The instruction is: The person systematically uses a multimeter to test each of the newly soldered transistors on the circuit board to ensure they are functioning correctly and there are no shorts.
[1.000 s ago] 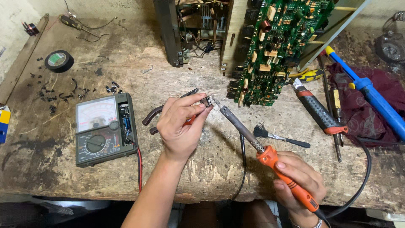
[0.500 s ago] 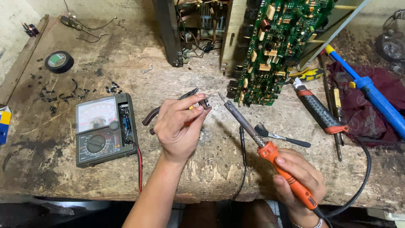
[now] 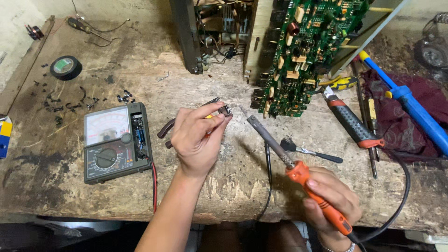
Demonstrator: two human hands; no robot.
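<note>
Pinching a small dark component [image 3: 226, 110] between thumb and fingertips, the left hand [image 3: 198, 140] is held above the worn wooden tabletop [image 3: 224, 186]; pliers [image 3: 186, 122] are partly hidden beneath it. An orange-handled soldering iron [image 3: 298, 175] is clasped in the right hand [image 3: 332, 201], its tip near the component but apart from it. A multimeter [image 3: 115, 142] lies to the left, a green circuit board [image 3: 310, 51] stands behind, a small brush [image 3: 310, 151] and a red-and-black screwdriver [image 3: 352, 123] lie to the right

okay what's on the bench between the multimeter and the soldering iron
In the head view, the left hand lies between the multimeter and the soldering iron, pinching a small dark part, with pliers under it.
</note>
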